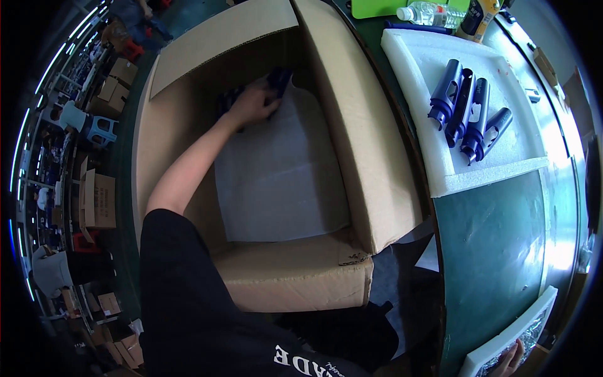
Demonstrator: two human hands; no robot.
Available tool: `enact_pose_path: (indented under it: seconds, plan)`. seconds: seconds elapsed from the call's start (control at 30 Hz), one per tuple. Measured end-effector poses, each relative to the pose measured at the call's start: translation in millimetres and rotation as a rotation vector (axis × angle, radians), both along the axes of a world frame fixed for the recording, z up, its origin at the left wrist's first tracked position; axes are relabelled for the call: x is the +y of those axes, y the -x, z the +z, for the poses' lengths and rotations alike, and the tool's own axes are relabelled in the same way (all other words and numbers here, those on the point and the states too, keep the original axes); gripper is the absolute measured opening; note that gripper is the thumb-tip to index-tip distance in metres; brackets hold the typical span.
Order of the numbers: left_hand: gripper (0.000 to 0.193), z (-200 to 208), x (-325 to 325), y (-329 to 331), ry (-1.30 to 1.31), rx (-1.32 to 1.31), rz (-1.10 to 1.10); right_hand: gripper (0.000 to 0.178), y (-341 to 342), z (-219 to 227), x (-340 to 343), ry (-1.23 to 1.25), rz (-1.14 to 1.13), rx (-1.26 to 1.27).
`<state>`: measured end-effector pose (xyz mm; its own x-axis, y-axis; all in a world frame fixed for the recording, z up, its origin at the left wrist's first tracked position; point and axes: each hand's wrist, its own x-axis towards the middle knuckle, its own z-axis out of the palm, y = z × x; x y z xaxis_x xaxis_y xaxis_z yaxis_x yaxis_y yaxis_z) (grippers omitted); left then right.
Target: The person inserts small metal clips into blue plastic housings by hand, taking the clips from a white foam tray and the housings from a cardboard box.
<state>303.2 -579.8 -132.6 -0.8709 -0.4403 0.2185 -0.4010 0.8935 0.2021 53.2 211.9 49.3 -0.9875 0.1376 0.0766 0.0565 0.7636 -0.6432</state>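
Box (352, 125), large, brown cardboard, flaps open, stands on the floor against the table (496, 251) edge. Inside, a white sheet (282, 182) lines the bottom; most of it is bare.

Left hand (251, 103) reaches deep into the far corner of the box. Its grip is closed around a dark blue tube (279, 80), resting at the sheet's far edge. More dark blue shapes (227, 100) lie just beside the hand, partly hidden by it; count cannot be told.

Progress, judged: packing looks early. Only the far corner of this layer holds parts, and the rest of the sheet is unfilled.

Foam tray (440, 169), white, on the green table to the right. Four more dark blue tubes (468, 113) lie on it side by side, touching, each with a slot or cut-out near one end. These are left to move.

Second foam piece (502, 342), white, at the table's near right edge. Right hand (510, 361) shows only fingertips at the lower rim, touching something shiny below that foam; whether the grip is closed cannot be told.

Packages: clear water bottle (430, 14) lying on its side at the table's far edge, next to a lime-green flat item (377, 7) and a dark can with yellow (478, 17). Brown cartons (99, 201) stacked on the floor at left.
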Motion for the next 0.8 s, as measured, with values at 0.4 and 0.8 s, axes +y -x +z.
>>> enact_pose_path:
  seconds: [0.4,0.8]
  plan:
    - [0.023,-35.8,65.8,-26.5,0.018,0.065,0.057,0.036,-2.0,-1.4,-2.9,-0.096,0.091,0.066]
    - [0.045,-76.8,56.7,-6.5,-0.012,-0.229,0.566,0.035,3.0,-5.4,11.6,-0.132,0.057,0.02]
